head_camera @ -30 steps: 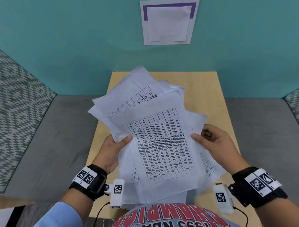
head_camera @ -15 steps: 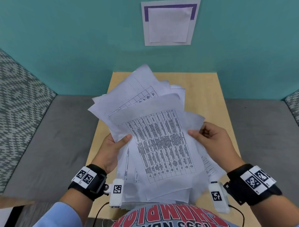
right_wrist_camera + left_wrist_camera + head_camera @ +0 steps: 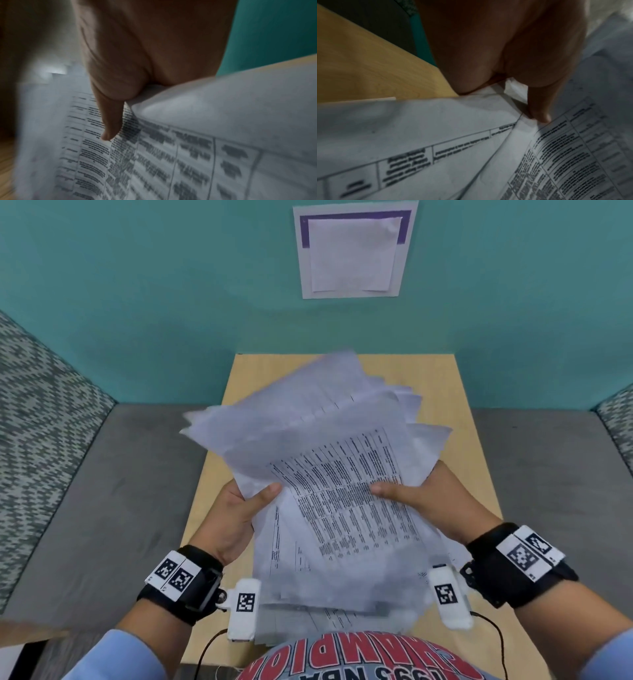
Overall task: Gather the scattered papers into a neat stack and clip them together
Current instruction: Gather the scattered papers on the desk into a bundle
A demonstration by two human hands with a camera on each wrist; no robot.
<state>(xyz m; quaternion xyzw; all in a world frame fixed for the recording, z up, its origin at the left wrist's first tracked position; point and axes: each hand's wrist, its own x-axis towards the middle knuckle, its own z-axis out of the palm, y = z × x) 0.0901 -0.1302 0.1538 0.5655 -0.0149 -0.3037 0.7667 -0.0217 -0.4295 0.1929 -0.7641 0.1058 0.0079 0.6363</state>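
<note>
A loose, fanned bundle of white printed papers (image 3: 342, 494) is held above the wooden table (image 3: 455, 392), its top sheet covered by a dense text table. My left hand (image 3: 236, 508) grips the bundle's left edge, thumb on top and fingers hidden beneath. My right hand (image 3: 421, 498) grips the right edge the same way, thumb pressed onto the printed sheet. Up close, the left thumb (image 3: 541, 115) presses the papers (image 3: 436, 135), and the right thumb (image 3: 109, 129) lies on the blurred papers (image 3: 188, 148). The sheets' edges are uneven. No clip is visible.
The small table stands against a teal wall carrying a posted sheet (image 3: 354, 251). Grey upholstered seating (image 3: 102, 508) flanks the table on both sides, with patterned cushions at the far left and right. Bare tabletop shows at the far right end.
The bundle has tilted flatter and swung to the right, now motion-blurred. My right hand has slid further in over the top sheet; my left hand keeps its grip.
</note>
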